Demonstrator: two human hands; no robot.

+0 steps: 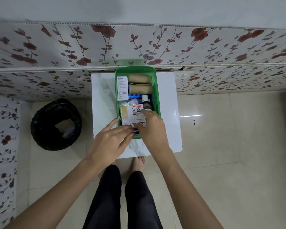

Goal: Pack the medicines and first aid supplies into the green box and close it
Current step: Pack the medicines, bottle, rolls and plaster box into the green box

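Inside green box (156, 96): plaster carton (132, 115) lying topmost (bottle (145, 101) beside)
Right hand (153, 128): fingers curling — pinching carton
Left hand (109, 142): fingers straight — touching it

The green box (157, 96) is standing open on a small white table (102, 96) against the flowered wall (73, 47). Two beige bandage rolls (139, 78) are lying at its far end, a white carton (123, 87) is lying along its left wall, and a brown bottle (145, 100) with a white cap is lying near the middle. The right hand (153, 128) is gripping a plaster box (132, 115) at the near end, its forefinger reaching toward the bottle. The left hand (109, 142) is touching the near edge of this box with straight fingers. A black bin (55, 124) is standing on the floor to the left.
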